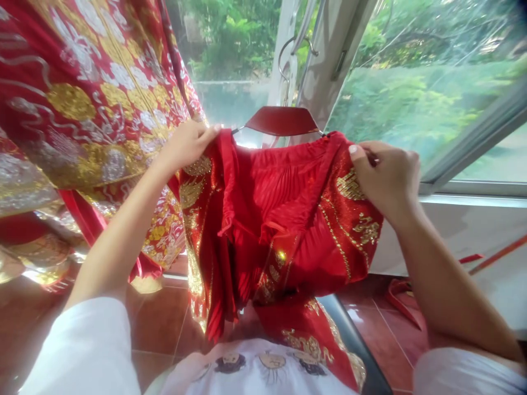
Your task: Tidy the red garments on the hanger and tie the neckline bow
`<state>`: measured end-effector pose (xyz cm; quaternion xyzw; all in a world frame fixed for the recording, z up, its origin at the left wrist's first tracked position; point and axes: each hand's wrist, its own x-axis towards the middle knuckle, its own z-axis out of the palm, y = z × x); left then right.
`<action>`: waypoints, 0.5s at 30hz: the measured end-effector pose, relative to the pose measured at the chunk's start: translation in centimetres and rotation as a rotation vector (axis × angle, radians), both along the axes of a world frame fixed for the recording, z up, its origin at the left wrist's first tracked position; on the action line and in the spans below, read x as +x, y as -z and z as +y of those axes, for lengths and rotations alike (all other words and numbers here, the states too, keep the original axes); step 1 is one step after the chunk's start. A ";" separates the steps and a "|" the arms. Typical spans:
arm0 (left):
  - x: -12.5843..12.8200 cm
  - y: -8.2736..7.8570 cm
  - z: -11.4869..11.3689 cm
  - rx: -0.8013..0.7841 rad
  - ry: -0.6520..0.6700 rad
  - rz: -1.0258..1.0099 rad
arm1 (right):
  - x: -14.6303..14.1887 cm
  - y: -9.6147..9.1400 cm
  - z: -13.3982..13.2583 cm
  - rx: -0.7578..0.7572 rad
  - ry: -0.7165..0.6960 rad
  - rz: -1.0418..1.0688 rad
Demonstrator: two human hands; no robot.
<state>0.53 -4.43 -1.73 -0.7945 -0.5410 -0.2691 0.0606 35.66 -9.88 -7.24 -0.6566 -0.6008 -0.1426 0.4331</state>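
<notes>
Red skirt (280, 219): it hangs just below the hanger (282, 120), waistband spread along the bar and pleats dropping toward your lap.
Hanger: red wood, hooked up on the window frame (325, 60); its wire ends show at both shoulders.
Left hand (187, 144): you have it closed on the waistband's end, just left of the hanger and touching the cloth.
Right hand (387, 178): to the right of the hanger and a little lower, thumb on top, pinching the gold-embroidered edge.
Hands: set well apart, each clamped on its own end of the waistband.
Step in hand: it looks as though you are stretching the waistband across the hanger to fasten it; you cannot see any clips from here.
Next move calls for: an even pull, with both ends level at the hanger's shoulders so that the pleats do not bunch.
Beside it: an embroidered robe (82, 109) hangs left of the hanger, near your left arm.
</notes>
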 end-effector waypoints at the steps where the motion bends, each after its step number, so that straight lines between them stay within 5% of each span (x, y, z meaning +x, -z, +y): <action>1: 0.7 0.1 -0.8 0.041 -0.028 -0.003 | -0.2 0.4 -0.1 -0.014 0.024 -0.024; 4: 2.2 0.9 -2.3 0.125 -0.075 -0.063 | -0.2 1.0 0.7 -0.041 0.038 -0.044; 7: 2.2 1.1 -1.8 0.124 -0.064 -0.098 | 1.0 0.2 2.2 -0.082 -0.140 -0.007; 13: -0.1 -0.3 1.5 -0.255 0.235 -0.144 | 3.2 -1.8 3.7 -0.360 -0.433 0.247; 15: -0.3 -0.7 1.9 -0.322 0.284 -0.195 | 3.6 -2.0 3.8 -0.328 -0.537 0.289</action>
